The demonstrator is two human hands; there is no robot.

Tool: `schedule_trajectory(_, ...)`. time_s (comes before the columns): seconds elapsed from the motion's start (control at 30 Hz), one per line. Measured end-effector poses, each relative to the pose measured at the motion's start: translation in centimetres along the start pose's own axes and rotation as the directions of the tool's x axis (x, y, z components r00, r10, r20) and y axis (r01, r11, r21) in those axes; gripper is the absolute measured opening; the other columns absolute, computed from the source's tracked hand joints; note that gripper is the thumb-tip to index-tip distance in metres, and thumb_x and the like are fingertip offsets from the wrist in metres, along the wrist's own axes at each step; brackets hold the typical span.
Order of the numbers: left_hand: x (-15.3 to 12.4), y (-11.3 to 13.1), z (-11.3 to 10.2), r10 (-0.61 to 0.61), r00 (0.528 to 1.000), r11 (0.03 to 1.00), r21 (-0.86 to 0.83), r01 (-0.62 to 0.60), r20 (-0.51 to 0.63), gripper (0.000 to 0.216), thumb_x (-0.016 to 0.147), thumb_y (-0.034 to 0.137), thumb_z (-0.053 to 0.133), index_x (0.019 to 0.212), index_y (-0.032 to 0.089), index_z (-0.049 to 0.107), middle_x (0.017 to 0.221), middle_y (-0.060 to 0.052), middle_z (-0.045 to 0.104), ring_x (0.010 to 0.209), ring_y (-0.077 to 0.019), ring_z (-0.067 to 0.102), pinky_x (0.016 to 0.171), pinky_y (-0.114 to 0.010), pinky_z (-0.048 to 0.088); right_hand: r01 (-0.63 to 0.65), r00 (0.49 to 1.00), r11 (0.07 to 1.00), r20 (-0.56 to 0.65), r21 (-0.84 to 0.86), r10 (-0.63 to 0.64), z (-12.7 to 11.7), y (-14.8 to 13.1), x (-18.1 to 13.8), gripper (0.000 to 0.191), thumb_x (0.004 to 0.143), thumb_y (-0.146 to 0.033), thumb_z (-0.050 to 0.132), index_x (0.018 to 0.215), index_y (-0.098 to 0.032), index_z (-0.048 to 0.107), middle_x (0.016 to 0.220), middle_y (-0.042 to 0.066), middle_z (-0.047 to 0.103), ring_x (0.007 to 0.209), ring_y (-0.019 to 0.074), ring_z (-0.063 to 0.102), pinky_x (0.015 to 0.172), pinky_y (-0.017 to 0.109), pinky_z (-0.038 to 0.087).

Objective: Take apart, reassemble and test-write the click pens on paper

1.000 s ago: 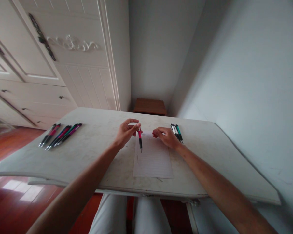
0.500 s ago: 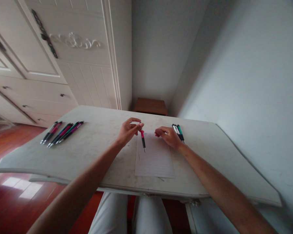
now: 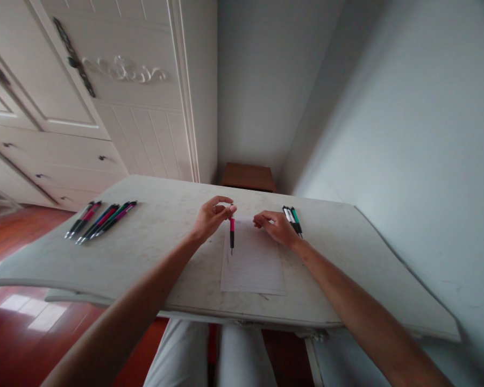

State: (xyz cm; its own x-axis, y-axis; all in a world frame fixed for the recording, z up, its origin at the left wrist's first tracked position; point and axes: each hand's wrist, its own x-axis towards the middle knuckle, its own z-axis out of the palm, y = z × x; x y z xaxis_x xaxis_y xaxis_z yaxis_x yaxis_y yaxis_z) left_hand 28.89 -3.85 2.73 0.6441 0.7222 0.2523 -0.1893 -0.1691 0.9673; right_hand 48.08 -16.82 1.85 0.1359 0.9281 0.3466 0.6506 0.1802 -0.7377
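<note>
Between the thumb and fingertips of my left hand (image 3: 214,217), a retractable pen (image 3: 232,232) with a red-pink barrel and black grip is pinched by its top end. It hangs nearly straight, tip down, over a lined sheet of paper (image 3: 253,269). My right hand (image 3: 277,226) is closed with curled fingers at the paper's upper right, and nothing shows in it. Just behind that hand lie several pens (image 3: 292,217) with white and green barrels, partly hidden by it.
Several pens (image 3: 100,223) in pink, blue, green and purple lie in a slanted group on the left of the white table (image 3: 161,209). A white cabinet (image 3: 145,107) stands behind on the left. Beyond the table is a brown wooden piece (image 3: 248,176); a wall (image 3: 419,134) runs along the right.
The pen in my left hand has swung from a slight slant to nearly vertical, its tip moving left. Both hands hold almost the same place.
</note>
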Motion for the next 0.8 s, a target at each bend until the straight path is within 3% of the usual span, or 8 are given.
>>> schedule_trajectory(0.43,-0.2,0.3,0.2,0.002,1.000,1.000,-0.007,-0.002,0.020,0.055,0.069,0.057,0.076,0.101,0.015,0.060,0.064,-0.003,0.068,0.063,-0.0176,0.067,0.056,-0.024,0.040,0.031,0.999,0.997,-0.026,0.076,-0.030,0.1,-0.6,0.0,0.039,0.092,-0.051,0.052,0.082,-0.017,0.069,0.078,0.005,0.072,0.074,0.0172,0.066,0.072,0.029,0.049)
schedule_trajectory(0.63,-0.3,0.2,0.3,0.006,1.000,1.000,-0.014,-0.006,-0.003,0.047,0.072,0.053,0.075,0.093,0.016,0.056,0.069,-0.008,0.073,0.058,-0.0138,0.061,0.056,-0.024,0.040,0.029,1.000,0.993,-0.008,0.111,-0.029,0.4,-0.7,0.0,0.040,0.091,-0.052,0.054,0.081,-0.016,0.069,0.077,0.006,0.072,0.074,0.0174,0.066,0.071,0.030,0.049)
schedule_trajectory(0.8,-0.2,-0.3,0.3,0.000,1.000,1.000,-0.001,0.000,-0.029,0.053,0.076,0.054,0.072,0.106,0.013,0.059,0.074,-0.011,0.075,0.058,-0.0139,0.061,0.056,-0.025,0.041,0.008,1.000,0.979,-0.012,0.201,-0.005,0.5,-1.1,-0.1,0.041,0.090,-0.055,0.056,0.083,-0.016,0.068,0.078,0.006,0.070,0.075,0.0171,0.065,0.073,0.030,0.050)
